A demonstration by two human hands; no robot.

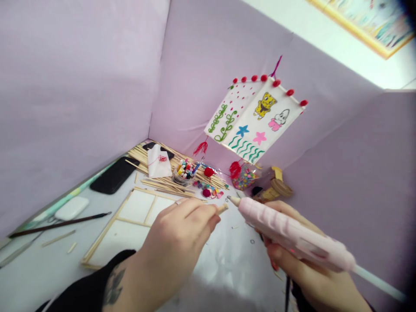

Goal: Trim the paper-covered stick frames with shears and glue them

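My left hand (182,229) pinches a short piece of wooden stick (222,209), with only its end showing past the fingertips. In my right hand (295,255) is a pale pink hot glue gun (289,227), its metal nozzle pointing left, a little right of the stick's end and apart from it. A white glue stick (378,281) protrudes from the back of the gun, and a small red light glows on its side. Partly behind my left hand, a rectangular wooden stick frame (107,232) with crossbars lies on the table.
Wooden sticks (172,186) lie behind, by a tub of marker pens (184,171) and pompoms (209,172). A black phone (113,175), a white case (72,208) and a brush (61,224) are at left. A painted hanging banner (247,117) and tape rolls (276,186) stand beyond.
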